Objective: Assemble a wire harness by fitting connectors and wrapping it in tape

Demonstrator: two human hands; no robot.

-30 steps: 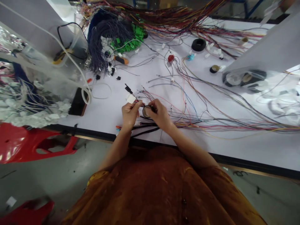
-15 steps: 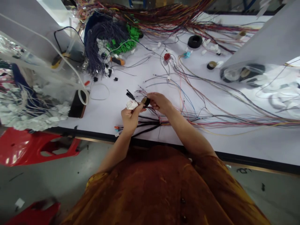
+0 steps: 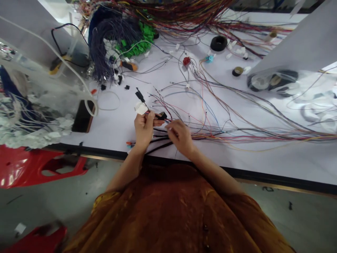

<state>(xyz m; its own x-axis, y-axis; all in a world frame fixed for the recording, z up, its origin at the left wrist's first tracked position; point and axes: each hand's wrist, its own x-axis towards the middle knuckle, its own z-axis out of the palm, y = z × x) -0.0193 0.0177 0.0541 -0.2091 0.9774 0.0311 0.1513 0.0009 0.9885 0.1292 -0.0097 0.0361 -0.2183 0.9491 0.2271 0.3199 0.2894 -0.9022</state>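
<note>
My left hand (image 3: 144, 129) is closed round a wire bundle, with a white connector (image 3: 140, 108) and a black connector (image 3: 140, 95) sticking out past the thumb. A small roll of black tape (image 3: 161, 116) rests at its fingertips. My right hand (image 3: 180, 136) is just right of the roll, over the wires, its fingers curled together; whether anything thin is between them is too small to tell. Black sleeved cables (image 3: 161, 144) run below both hands near the table edge, and loose wire ends (image 3: 158, 96) fan out above them.
A red connector (image 3: 186, 61), a blue connector (image 3: 209, 59) and tape rolls (image 3: 218, 43) lie farther back. Green-ended wires (image 3: 142, 38) and an orange-handled tool (image 3: 129, 65) are at back left. A dark box (image 3: 83, 116) stands left. Long wires (image 3: 263, 135) stretch right.
My right hand has left the tape roll and moved down and slightly right. My left hand, with the connectors, has shifted a little left, and the roll now lies flatter at its fingertips.
</note>
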